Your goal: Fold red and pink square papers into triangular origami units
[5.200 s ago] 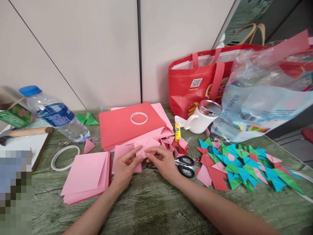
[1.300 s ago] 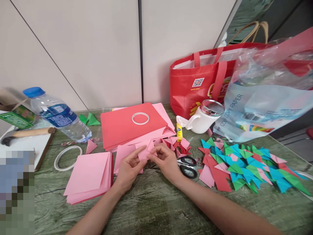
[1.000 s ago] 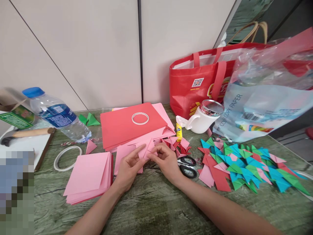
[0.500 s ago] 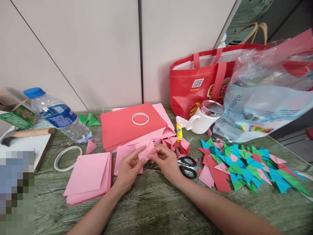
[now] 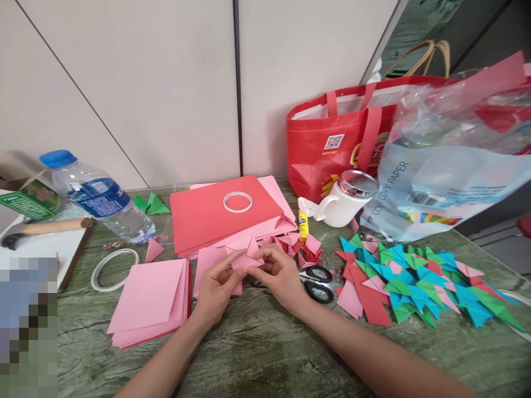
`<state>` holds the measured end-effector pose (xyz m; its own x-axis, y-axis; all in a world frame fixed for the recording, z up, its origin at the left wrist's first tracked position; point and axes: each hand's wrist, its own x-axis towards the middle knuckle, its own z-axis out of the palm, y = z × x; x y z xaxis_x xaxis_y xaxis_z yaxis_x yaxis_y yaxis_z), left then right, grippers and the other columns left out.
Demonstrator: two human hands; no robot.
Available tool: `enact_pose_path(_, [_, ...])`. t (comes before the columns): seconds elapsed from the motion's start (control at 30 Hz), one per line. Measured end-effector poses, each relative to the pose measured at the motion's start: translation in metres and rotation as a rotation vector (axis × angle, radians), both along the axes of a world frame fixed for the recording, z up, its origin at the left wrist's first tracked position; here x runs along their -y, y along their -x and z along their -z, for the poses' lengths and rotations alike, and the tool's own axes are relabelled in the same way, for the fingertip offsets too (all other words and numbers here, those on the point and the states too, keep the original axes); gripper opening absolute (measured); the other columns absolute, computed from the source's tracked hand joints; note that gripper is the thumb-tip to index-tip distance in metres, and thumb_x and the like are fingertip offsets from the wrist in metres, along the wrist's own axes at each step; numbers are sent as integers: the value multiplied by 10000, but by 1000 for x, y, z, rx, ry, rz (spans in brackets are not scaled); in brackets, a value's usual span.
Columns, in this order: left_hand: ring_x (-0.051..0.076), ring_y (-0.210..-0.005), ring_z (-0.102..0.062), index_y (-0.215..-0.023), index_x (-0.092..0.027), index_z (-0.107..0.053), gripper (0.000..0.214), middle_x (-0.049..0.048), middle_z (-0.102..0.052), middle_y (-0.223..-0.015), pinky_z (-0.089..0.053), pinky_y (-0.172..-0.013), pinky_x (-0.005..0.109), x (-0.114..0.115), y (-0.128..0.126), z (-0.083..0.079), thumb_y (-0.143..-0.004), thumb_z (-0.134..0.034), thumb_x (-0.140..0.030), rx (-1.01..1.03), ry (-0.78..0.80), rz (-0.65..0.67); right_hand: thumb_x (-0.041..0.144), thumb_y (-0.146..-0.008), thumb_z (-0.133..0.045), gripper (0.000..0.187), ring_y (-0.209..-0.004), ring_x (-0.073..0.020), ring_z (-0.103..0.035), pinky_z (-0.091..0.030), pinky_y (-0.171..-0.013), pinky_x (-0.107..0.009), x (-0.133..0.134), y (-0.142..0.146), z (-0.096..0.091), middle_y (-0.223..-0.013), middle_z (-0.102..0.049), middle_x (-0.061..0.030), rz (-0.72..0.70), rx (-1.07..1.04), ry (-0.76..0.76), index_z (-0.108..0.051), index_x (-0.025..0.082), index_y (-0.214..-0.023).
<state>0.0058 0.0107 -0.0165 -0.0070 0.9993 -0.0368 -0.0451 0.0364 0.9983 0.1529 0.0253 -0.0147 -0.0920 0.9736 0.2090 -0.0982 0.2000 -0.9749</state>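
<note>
Tabletop with a green-grey wood grain stretches beneath everything, its far edge running along pale wall panels. Near the far right corner stands a red tote bag, and in front of its right part, by the right edge, leans a clear and light blue plastic bag printed COPY PAPER. A loose pile of folded paper pieces, blue, green, pink and red, spreads toward the right edge. Red sheets lie over pink ones close to the middle of the far edge. Left of them, a water bottle with a blue cap tilts toward the far left corner. Nearer the front, on the left part, sits a stack of pink squares.

Between stack and pile are the person's two hands, both closed on one piece: the left hand pinches its left side between thumb and fingers, the right hand pinches its right side. A white mug stands just before the tote bag. The pinched piece, a folded pink paper, is raised over the middle of the tabletop, a point facing the far edge. Black-handled scissors lie just beside the right hand. Smallest is a yellow glue stick, near the mug.
</note>
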Motion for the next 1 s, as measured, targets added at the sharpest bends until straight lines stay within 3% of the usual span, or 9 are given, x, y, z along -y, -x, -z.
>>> enact_pose_path(0.13, [66, -496, -234, -1221, -193, -558, 524, -72, -246, -571, -223, -457, 185, 0, 1, 0, -725, -655, -329, -45, -8, 21, 228, -684, -703, 159, -726, -149, -539, -498, -591, -249, -1, 0, 1, -826, -515, -19, -3, -13, 12, -579, 206, -782])
enact_pose_path(0.37, [68, -475, -162, -1211, -173, -567, 518, -82, -174, -545, -129, -416, 196, 0, -1, -9, -723, -655, -320, -139, -14, -5, 230, -661, -711, 206, -690, -140, -548, -493, -595, -254, -1, 1, 3, -791, -525, -1, -20, -73, 73, -558, 205, -796])
enact_pose_path(0.57, [70, -498, -214, -1195, -192, -579, 498, -77, -231, -560, -224, -445, 175, -1, -1, -7, -716, -665, -295, -31, -9, 10, 285, -690, -694, 202, -651, -137, -601, -518, -616, -261, -1, 1, 2, -742, -574, 6, -51, -112, 143, -560, 192, -808])
enact_pose_path(0.73, [79, -562, -318, -1213, -202, -562, 535, -53, -374, -618, -346, -543, 190, -3, 0, -1, -697, -681, -283, 101, 19, 9, 327, -734, -655, 174, -558, -118, -626, -557, -617, -278, -2, 0, 3, -750, -601, 10, -7, -194, 195, -590, 190, -820])
enact_pose_path(0.93, [75, -521, -268, -1220, -190, -556, 543, -71, -305, -569, -298, -483, 174, -2, 0, -1, -702, -676, -300, 27, 7, -60, 317, -798, -591, 140, -715, -142, -620, -577, -641, -284, 0, 1, -2, -898, -579, -39, 31, -84, 29, -665, 206, -838])
enact_pose_path(1.0, [79, -530, -295, -1193, -193, -581, 530, -65, -349, -576, -311, -492, 180, -2, -1, -3, -685, -690, -297, 16, -19, -76, 298, -816, -573, 136, -721, -140, -606, -569, -638, -279, 1, 0, -4, -910, -572, -48, 41, -47, -39, -674, 213, -848])
